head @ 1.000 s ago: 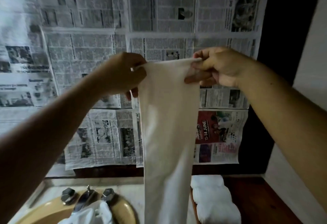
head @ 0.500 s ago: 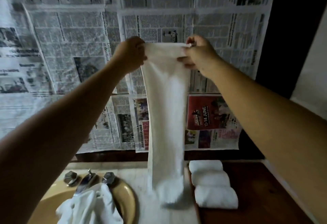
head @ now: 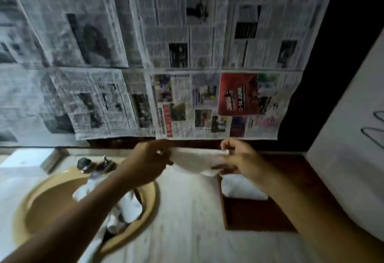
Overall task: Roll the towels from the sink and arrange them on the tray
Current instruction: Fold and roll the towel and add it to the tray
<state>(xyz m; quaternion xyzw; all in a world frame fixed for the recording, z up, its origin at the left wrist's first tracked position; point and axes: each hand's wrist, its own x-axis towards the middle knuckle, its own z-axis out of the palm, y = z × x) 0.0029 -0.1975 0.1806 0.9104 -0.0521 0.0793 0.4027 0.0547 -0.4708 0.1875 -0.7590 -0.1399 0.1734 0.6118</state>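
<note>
Held towel: the white held towel (head: 195, 160) spans the short gap between the two hands, at 6 o'clock from the middle of the view, low over the far part of the surface. It sags in the middle and looks bunched, not rolled. I cannot tell if its lower edge touches the surface, because the picture is blurred.
Left hand: the left hand (head: 145, 164) has its grip clamped on the left end of the held towel, with the fingers curled around the cloth.
Right hand: the right hand (head: 241, 159) has its grip closed on the right end, with thumb and fingers pinching the corner.
Sink: the beige sink (head: 27, 208) is at 8 o'clock from the held towel. The towels in the sink (head: 129, 206) lie crumpled, partly behind the left forearm.
Tray: the dark tray (head: 259, 217) sits on the surface at 4 o'clock from the held towel. The rolled towels (head: 243, 189) lie at its far end, just under the right hand, which hides how many there are.
Surface: the pale surface (head: 187, 221) runs between sink and tray.
Wall side: a faucet (head: 97, 166) stands at 12 o'clock of the sink, and newspaper sheets (head: 182, 34) cover the wall.
Done, I judge: some towels are rolled and placed on the tray.
To do, I judge: roll the held towel, set it beside the others on the near part of the tray, then do the same with the towels in the sink. The task seems to be near its middle.
</note>
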